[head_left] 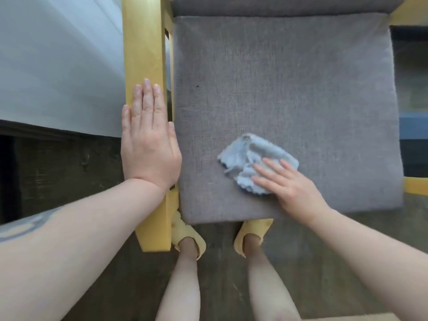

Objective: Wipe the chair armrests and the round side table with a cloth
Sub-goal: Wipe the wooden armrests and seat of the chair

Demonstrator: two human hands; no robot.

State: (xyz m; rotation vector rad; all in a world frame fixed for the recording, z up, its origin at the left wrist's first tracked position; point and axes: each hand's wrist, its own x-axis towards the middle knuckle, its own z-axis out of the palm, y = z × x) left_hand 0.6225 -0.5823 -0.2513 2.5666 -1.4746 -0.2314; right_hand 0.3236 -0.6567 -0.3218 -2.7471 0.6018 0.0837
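In the head view, the left hand (148, 140) is lying flat, fingers straight, on the yellow wooden armrest (144, 54) running down the left of the frame. Lower centre, the right hand (289, 184) is resting with loosely spread fingers on a crumpled pale-blue cloth (252, 156) — pressing rather than gripping it — on the grey seat cushion (289, 89). The cloth is looking soft, light and limp, likely bunching easily, so gathering its middle into the palm should be giving the firmest hold. The other armrest (414, 186) is barely showing at the right edge; the round side table is not appearing.
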